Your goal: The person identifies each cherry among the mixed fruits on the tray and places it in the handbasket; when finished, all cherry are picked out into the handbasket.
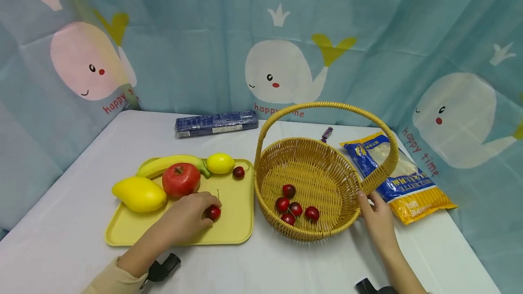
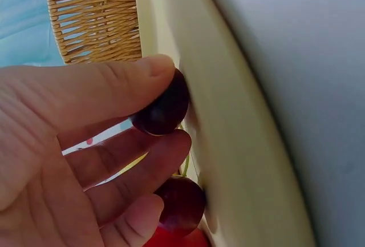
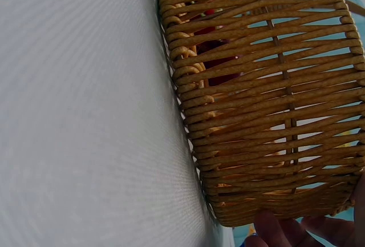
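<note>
My left hand [image 1: 184, 217] is over the yellow tray [image 1: 234, 237], its thumb and fingers pinching a dark red cherry [image 2: 162, 107]. Another cherry [image 2: 181, 204] sits close by the lower fingers in the left wrist view. A third cherry [image 1: 239, 172] lies near the tray's back right corner. With my right hand [image 1: 377, 221] I grip the wicker basket [image 1: 306, 235] at its right rim, thumb at the handle's base and fingers against the outer wall. Several cherries [image 1: 288, 190] rest in the basket's front left part.
A banana [image 1: 163, 164], a red apple [image 1: 181, 179], a lemon [image 1: 220, 163] and a yellow mango-shaped fruit [image 1: 140, 194] share the tray. Behind it lies a blue packet [image 1: 216, 124]. A purple-wrapped candy [image 1: 327, 134] and a blue-yellow bag [image 1: 402, 178] are behind and right of the basket.
</note>
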Action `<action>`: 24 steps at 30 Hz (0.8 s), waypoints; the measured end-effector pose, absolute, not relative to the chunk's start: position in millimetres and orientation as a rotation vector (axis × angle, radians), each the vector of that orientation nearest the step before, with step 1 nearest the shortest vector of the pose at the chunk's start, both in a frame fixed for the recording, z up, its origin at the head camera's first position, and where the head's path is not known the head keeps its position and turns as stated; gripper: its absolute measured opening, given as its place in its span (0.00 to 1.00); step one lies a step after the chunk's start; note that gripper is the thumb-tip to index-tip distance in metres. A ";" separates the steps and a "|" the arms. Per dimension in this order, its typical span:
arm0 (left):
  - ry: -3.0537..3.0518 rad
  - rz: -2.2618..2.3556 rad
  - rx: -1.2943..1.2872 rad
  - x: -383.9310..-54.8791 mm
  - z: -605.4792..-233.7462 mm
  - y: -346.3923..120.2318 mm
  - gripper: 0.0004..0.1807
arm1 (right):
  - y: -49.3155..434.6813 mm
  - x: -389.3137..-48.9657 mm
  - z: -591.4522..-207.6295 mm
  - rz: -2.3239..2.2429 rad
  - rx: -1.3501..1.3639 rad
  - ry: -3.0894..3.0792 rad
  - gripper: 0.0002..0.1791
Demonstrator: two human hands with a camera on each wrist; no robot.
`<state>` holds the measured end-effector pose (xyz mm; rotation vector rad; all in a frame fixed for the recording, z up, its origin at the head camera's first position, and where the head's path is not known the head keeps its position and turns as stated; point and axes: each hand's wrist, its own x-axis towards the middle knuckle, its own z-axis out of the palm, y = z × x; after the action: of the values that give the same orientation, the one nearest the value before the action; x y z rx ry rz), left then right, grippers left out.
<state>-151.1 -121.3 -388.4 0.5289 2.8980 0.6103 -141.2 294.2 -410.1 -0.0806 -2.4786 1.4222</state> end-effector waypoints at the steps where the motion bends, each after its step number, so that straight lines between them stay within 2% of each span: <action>1: 2.891 0.622 0.526 -151.0 -387.9 -120.9 0.16 | 294.2 -141.4 -410.4 1.425 -0.080 -2.478 0.20; 8: 2.879 0.764 0.526 -149.9 -375.3 -117.8 0.18 | 293.7 -141.9 -413.0 1.489 -0.063 -2.462 0.20; 15: 2.872 0.943 0.825 -151.4 -348.5 -103.1 0.21 | 295.8 -144.1 -412.5 1.483 -0.063 -2.457 0.20; 24: 2.678 1.075 1.118 -165.6 -322.4 -50.8 0.19 | 293.2 -145.4 -411.8 1.505 -0.080 -2.428 0.20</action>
<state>-165.6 -50.8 -322.4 1.1182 2.6778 1.0754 -145.4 293.2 -411.8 -0.0802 -2.4277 1.5048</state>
